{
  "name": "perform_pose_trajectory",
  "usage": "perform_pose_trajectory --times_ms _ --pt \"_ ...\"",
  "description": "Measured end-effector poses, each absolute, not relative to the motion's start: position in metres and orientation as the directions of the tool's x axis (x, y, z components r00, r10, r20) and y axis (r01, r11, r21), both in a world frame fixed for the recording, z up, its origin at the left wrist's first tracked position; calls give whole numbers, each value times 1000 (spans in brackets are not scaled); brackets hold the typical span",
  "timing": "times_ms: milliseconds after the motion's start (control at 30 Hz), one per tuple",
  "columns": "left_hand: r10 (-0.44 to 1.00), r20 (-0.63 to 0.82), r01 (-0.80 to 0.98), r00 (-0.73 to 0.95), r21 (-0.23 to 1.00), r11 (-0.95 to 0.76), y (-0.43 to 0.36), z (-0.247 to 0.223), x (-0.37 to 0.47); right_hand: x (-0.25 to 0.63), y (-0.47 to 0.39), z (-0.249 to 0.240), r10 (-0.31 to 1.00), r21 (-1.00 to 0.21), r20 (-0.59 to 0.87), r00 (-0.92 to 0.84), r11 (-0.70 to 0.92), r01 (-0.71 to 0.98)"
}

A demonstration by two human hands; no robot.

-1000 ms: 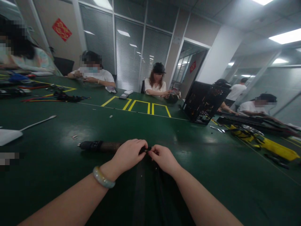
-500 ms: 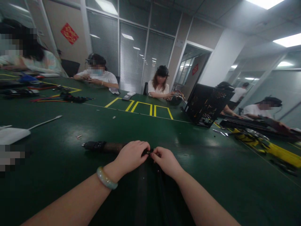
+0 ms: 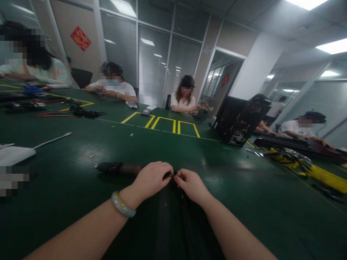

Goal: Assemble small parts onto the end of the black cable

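A dark electric screwdriver, slim and round with a metal tip, lies on the green table pointing left. My left hand is closed over its rear end, thumb and fingers bent together. Close beside it, my right hand pinches a small dark piece at that rear end, mostly hidden by the fingertips. The fingertips of both hands nearly meet there. A black cable runs toward me below the right hand; whether it joins the screwdriver is hidden.
At left lie a white adapter with a cord and bundled wires. A black computer case stands at back right, near yellow straps. Several people sit around the table. Yellow tape marks its far part.
Both hands keep their place on the screwdriver, with only slight fingertip movement. Across the table, a person's hands and the object in them have shifted a little.
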State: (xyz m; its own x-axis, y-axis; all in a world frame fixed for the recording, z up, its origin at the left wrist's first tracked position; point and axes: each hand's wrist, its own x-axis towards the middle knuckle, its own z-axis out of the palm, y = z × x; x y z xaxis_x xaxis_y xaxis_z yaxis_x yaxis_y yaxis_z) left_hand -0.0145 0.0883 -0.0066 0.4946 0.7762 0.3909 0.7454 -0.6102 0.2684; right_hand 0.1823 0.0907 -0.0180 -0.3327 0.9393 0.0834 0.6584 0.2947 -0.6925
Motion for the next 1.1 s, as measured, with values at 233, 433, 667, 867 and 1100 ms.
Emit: perform_pose_trajectory --times_ms 233,433,667,867,1100 --pt "798 394 772 455 271 -574 89 -9 -14 183 91 -18 941 -689 64 -333 283 667" --pt "772 399 749 495 253 -612 91 -10 -14 183 92 -20 934 -679 98 -343 315 664" --pt "800 406 778 442 271 -567 90 -13 -14 183 92 -21 935 -679 102 -340 315 663" --pt "775 400 747 489 267 -609 90 -10 -15 184 93 -21 933 -686 98 -345 314 656" --pt "786 400 757 471 274 -593 90 -11 -14 183 92 -20 937 -688 97 -335 307 658"
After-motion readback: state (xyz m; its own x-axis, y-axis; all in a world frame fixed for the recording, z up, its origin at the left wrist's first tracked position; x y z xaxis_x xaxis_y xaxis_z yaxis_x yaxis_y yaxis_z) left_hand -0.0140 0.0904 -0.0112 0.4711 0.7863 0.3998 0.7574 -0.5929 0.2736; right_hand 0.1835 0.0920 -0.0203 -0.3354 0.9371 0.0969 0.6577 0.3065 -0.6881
